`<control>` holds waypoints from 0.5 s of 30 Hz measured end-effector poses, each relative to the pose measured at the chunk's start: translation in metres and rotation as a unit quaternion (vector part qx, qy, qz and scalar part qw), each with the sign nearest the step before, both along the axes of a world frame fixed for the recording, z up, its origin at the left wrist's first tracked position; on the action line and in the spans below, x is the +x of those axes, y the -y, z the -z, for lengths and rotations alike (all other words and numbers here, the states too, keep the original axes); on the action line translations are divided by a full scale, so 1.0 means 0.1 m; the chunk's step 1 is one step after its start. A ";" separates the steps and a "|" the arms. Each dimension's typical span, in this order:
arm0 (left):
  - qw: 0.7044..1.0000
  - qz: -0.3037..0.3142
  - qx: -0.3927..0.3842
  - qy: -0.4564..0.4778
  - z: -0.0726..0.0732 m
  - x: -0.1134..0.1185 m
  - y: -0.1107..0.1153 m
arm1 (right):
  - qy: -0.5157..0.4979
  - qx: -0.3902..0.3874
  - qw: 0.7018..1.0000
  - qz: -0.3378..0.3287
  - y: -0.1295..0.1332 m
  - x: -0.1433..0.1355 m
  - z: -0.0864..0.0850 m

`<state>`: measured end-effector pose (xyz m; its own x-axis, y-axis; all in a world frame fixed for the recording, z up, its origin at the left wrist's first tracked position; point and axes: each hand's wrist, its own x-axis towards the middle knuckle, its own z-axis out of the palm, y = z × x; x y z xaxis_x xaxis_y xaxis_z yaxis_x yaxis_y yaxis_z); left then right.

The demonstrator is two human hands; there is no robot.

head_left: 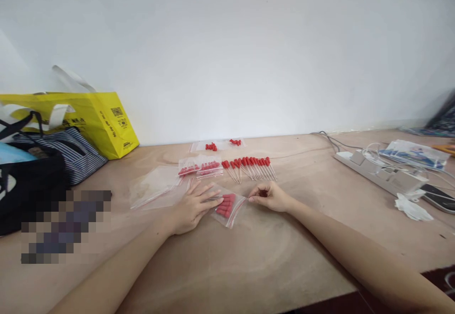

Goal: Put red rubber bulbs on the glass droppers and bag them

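A clear zip bag (231, 213) with several red pieces inside lies on the table between my hands. My left hand (194, 206) rests flat with its fingers stretched over the left part of this bag. At the bag's upper right corner, the thumb and forefinger of my right hand (269, 196) are pinched together on its zip edge. Just beyond is a row of sticks with red heads (250, 165). Two filled zip bags (199, 167) lie left of that row, and flat empty zip bags (152, 188) are left of my left hand.
Small red pieces (211, 147) lie on clear bags near the wall. A yellow bag (106, 124) and a striped pouch (81, 155) stand at the left. On the right are a power strip (369, 174) with cables, a crumpled white tissue (414, 207) and a phone (441, 198).
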<state>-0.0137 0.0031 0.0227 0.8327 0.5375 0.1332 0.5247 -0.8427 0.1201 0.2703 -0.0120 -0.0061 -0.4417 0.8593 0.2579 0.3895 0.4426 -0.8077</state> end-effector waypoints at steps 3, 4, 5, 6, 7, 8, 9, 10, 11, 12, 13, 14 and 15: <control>0.995 -0.056 0.074 0.047 0.04 -0.05 -0.06 | 0.064 0.115 0.991 0.035 0.02 0.00 0.01; 0.991 -0.068 0.089 0.069 0.05 -0.05 -0.05 | 0.082 0.150 0.985 0.026 0.03 -0.01 0.00; 0.989 -0.067 0.095 0.091 0.05 -0.04 -0.02 | 0.102 0.179 0.978 0.015 0.04 -0.03 0.00; 0.989 -0.053 0.089 0.108 0.05 -0.01 0.02 | 0.125 0.203 0.971 0.002 0.05 -0.05 0.00; 0.990 -0.026 0.073 0.117 0.05 0.02 0.07 | 0.149 0.224 0.963 -0.008 0.05 -0.07 -0.01; 0.992 0.008 0.051 0.117 0.05 0.05 0.12 | 0.174 0.243 0.954 -0.016 0.05 -0.09 -0.01; 0.993 0.042 0.027 0.110 0.06 0.08 0.17 | 0.195 0.260 0.946 -0.022 0.05 -0.11 0.00; 0.993 0.070 0.007 0.098 0.06 0.11 0.22 | 0.211 0.275 0.938 -0.026 0.05 -0.13 0.00; 0.992 0.083 -0.001 0.091 0.07 0.13 0.25 | 0.222 0.289 0.931 -0.028 0.05 -0.14 0.01; 0.992 0.090 -0.002 0.085 0.08 0.15 0.27 | 0.229 0.301 0.925 -0.029 0.05 -0.15 0.01; 0.992 0.090 0.007 0.084 0.09 0.16 0.27 | 0.235 0.313 0.920 -0.030 0.05 -0.15 0.02; 0.992 0.088 0.023 0.086 0.09 0.15 0.26 | 0.239 0.328 0.914 -0.030 0.05 -0.16 0.03; 0.991 0.088 0.046 0.092 0.10 0.15 0.25 | 0.243 0.346 0.905 -0.031 0.05 -0.18 0.03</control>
